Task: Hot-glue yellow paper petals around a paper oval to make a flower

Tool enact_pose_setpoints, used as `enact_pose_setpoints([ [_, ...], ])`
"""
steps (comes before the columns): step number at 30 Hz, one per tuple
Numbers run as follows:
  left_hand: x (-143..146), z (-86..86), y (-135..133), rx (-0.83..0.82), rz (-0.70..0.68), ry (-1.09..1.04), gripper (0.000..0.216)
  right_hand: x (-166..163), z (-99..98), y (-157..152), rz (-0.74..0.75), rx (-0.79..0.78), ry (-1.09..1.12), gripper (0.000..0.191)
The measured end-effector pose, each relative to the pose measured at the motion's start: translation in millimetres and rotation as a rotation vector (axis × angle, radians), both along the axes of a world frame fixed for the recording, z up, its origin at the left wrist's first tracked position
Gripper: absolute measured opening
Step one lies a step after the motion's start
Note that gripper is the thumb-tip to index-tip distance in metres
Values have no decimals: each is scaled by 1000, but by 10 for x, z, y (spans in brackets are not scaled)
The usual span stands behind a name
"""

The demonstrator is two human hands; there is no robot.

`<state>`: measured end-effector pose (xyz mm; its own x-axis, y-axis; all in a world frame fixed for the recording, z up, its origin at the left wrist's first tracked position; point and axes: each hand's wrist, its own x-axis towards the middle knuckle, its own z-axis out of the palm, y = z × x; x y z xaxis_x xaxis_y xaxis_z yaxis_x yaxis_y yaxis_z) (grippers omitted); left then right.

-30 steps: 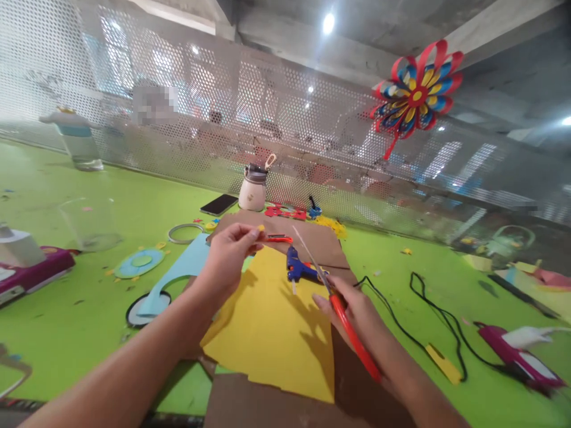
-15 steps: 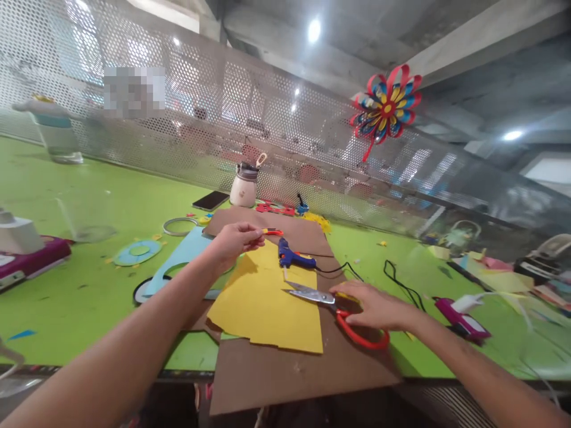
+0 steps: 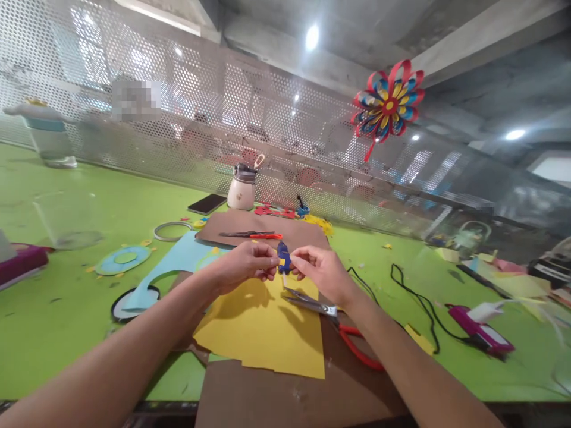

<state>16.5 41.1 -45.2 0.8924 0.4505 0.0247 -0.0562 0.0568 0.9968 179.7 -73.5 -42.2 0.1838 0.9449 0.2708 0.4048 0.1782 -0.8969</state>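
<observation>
My left hand (image 3: 256,261) pinches a small yellow paper piece (image 3: 282,262) between thumb and fingertips. Close beside it, my right hand (image 3: 319,267) has its fingers pressed together; what they hold, if anything, is too small to make out. Just behind the fingertips lies a blue glue gun (image 3: 284,248), partly covered by the hands. Scissors with red handles (image 3: 359,348) rest half open under my right wrist, their blades over a yellow paper sheet (image 3: 267,333). Beyond my left hand, a slim dark tool with an orange part (image 3: 263,235) lies on brown cardboard (image 3: 214,229).
Light blue cut paper (image 3: 178,260), a blue paper ring (image 3: 122,261) and a metal ring (image 3: 172,231) lie left. Behind stand a phone (image 3: 207,204) and a white bottle (image 3: 241,190). A black cord (image 3: 417,297) runs to a purple power strip (image 3: 482,330) at right.
My right hand has left the scissors and moved up beside my left hand. Between my left fingertips a small yellow piece now shows. The glue gun is now mostly hidden.
</observation>
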Motion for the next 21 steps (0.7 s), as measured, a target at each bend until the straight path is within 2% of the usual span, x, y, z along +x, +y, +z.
enact_pose_setpoints([
  [10, 44, -5, -99, 78, -77, 59, 18, -100, -142, -80, 118, -103, 371, 25],
  [17, 34, 41, -126, 168, -111, 70, 13, -124, -202, -97, 75, -62, 403, 21],
  [21, 53, 25, -142, 153, -72, 55, 11, -128, -184, -115, 40, -57, 427, 19],
])
